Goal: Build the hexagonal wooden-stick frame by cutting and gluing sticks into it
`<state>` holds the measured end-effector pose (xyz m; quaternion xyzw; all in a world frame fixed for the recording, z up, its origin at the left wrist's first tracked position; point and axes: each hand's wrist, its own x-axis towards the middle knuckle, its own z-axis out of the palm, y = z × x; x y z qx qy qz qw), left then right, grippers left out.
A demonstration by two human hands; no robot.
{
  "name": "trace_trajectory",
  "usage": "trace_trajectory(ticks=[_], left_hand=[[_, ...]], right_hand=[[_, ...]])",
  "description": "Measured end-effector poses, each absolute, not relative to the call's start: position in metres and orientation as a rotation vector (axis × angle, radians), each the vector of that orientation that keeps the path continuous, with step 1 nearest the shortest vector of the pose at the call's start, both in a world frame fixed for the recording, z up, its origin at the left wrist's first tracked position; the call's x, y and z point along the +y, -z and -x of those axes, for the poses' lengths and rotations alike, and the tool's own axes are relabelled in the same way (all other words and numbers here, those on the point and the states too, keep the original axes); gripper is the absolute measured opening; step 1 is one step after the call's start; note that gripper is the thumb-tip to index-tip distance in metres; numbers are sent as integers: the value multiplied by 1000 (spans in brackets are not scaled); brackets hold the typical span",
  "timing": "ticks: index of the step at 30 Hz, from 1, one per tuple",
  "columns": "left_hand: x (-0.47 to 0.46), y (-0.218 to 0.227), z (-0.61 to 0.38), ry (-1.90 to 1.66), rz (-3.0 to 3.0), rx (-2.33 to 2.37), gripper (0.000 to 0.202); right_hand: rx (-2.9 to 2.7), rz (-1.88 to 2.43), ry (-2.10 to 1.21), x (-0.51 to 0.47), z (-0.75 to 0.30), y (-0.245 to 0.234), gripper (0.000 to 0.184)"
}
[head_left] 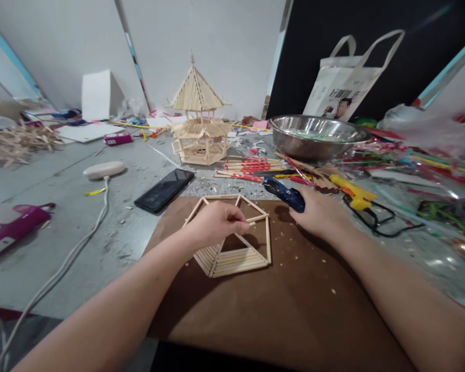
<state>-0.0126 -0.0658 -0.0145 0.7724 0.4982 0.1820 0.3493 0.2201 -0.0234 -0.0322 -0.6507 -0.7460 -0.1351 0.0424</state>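
Note:
My left hand (220, 222) is closed in a pinch over a flat hexagonal frame of pale wooden sticks (240, 263). A short piece of wooden stick (251, 223) shows at its fingertips. Rows of sticks fill the frame's near sections, while the far and right ones show brown board between the spokes. My right hand (318, 212) is wrapped round a dark blue tool (282, 192) at the board's far right edge; its exact kind is not clear. The brown board (294, 310) lies under the frame, with small wood scraps on it.
Behind the board stands a stick-built pagoda model (199, 119). A black phone (165, 190) lies left, near a white corded device (104, 169). Red-marked sticks (256, 165), a metal basin (318, 137) and a yellow glue gun (354, 192) are at the back right.

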Motion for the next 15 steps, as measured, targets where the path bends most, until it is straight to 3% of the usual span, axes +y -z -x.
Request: trace_trajectory(ticks=[6, 15], left_hand=[[-66, 17, 16, -187, -2130, 1358, 27], [-71, 15, 14, -125, -2103, 1421, 24]], right_hand=[[-2382, 1966, 434, -22, -220, 37, 35], [-2419, 1960, 463, -21, -219, 37, 38]])
